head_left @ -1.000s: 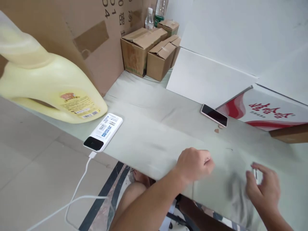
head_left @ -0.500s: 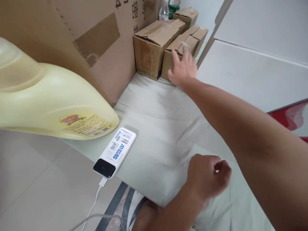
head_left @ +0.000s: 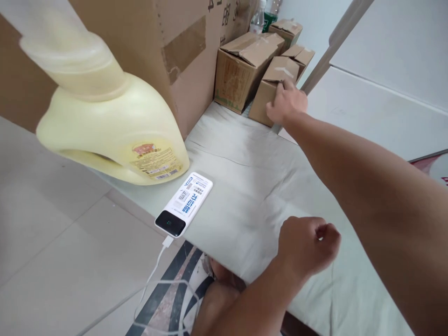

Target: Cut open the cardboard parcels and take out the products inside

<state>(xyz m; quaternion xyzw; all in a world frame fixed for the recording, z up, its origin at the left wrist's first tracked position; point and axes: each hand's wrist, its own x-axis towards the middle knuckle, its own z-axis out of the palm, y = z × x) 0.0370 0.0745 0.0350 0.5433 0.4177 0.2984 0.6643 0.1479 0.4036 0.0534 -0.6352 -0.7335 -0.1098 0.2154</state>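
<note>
Cardboard box (head_left: 261, 100), at one o'clock from the view's middle, meets the right hand (head_left: 289, 102); its grip is bent over the near top edge, though I cannot tell whether it pinches a flap. A pull on the loose flap might tear it or tip the box; close by, the larger box (head_left: 233, 79) could be knocked. At four o'clock the left hand (head_left: 308, 245) is loosely curled, its contents unclear. The thin cable (head_left: 159, 261) hangs past the table (head_left: 231, 233), so a snag could drag the flat, glossy power bank (head_left: 185, 200) off. The cardboard looks matt and creased, the cloth wrinkled, the yellow jug (head_left: 140, 116) smooth and rounded.
</note>
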